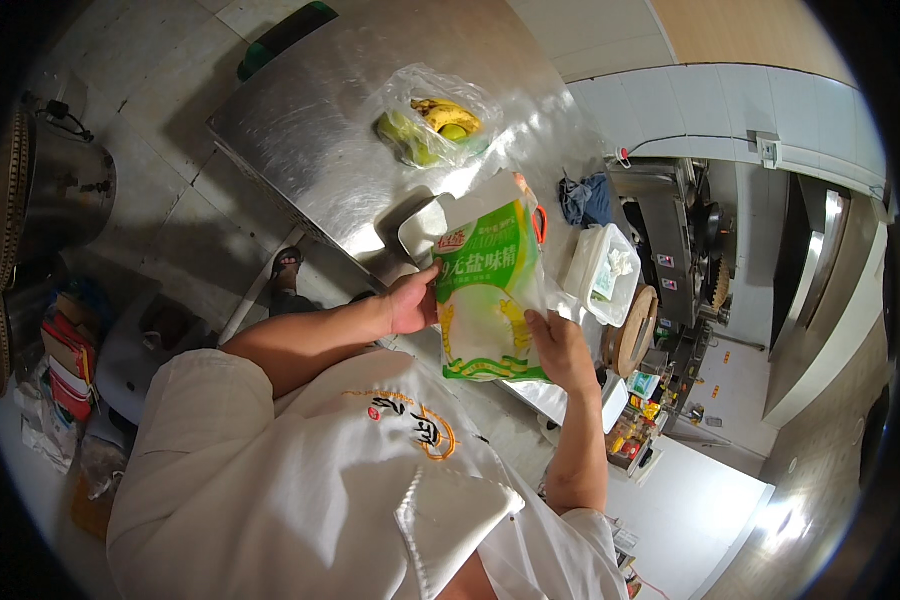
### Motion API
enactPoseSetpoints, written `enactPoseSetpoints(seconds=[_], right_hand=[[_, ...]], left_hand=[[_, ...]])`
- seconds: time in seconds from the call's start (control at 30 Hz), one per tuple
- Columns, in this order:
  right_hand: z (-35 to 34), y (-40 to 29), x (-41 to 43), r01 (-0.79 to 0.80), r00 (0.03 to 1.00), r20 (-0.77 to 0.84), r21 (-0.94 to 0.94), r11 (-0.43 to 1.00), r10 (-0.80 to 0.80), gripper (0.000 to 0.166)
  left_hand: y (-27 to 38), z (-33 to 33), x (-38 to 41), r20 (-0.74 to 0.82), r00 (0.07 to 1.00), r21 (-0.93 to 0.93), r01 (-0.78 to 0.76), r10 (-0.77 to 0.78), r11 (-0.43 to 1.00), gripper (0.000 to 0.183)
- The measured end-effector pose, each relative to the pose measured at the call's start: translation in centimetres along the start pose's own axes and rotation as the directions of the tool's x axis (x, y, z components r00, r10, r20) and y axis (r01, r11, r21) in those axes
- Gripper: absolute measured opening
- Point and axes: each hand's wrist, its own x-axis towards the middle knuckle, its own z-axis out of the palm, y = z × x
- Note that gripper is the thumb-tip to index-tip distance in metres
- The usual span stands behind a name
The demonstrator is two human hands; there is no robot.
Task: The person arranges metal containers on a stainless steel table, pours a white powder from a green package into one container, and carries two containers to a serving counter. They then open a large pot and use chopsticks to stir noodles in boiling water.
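Note:
A green and white printed plastic food bag [487, 289] is held up in front of my chest, over the edge of the steel worktable. It bears writing. My left hand [414, 301] grips its left edge, thumb on the front. At the lower right side, my right hand [562, 351] pinches it with the thumb also in front. The fingers behind the bag are hidden, and I cannot tell how full it is. Just beyond the bag lies a rectangular metal pan [422, 225], partly covered by it. A red handle [541, 223] pokes out behind its right edge.
On the steel worktable [307, 142] lies a clear plastic bag [420, 79] with bananas [447, 114] and green fruit. To the right are a dark cloth [585, 199], a white plastic basket [579, 259] and a round wooden board [634, 330]. Seasoning containers [626, 442] stand farther right.

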Motion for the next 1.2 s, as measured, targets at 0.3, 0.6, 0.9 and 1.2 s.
enactPoseSetpoints(seconds=[0.3, 0.6, 0.9, 1.2], right_hand=[[-0.4, 0.0, 0.9, 0.025, 0.997, -0.073, 0.03, 0.999, -0.023, 0.036], [-1.2, 0.8, 0.8, 0.085, 0.996, -0.044, 0.057, 0.995, -0.082, 0.035], [-1.7, 0.6, 0.5, 0.046, 0.999, -0.007, 0.075, 0.996, -0.045, 0.039], [-1.6, 1.6, 0.3, 0.05, 0.999, 0.0, 0.092, 0.995, -0.05, 0.04]], left_hand=[[1.2, 3.0, 0.8, -0.004, 1.0, 0.079, -0.014, 0.014, 0.997, 0.045], [0.5, 2.5, 1.3, -0.02, 1.0, 0.031, -0.017, 0.017, 0.999, 0.041], [-0.5, 2.4, 1.4, 0.029, 0.997, 0.008, -0.07, 0.07, 0.997, 0.038], [-1.1, 1.3, 1.4, 0.058, 0.997, -0.098, -0.042, 0.048, 0.994, 0.038]])
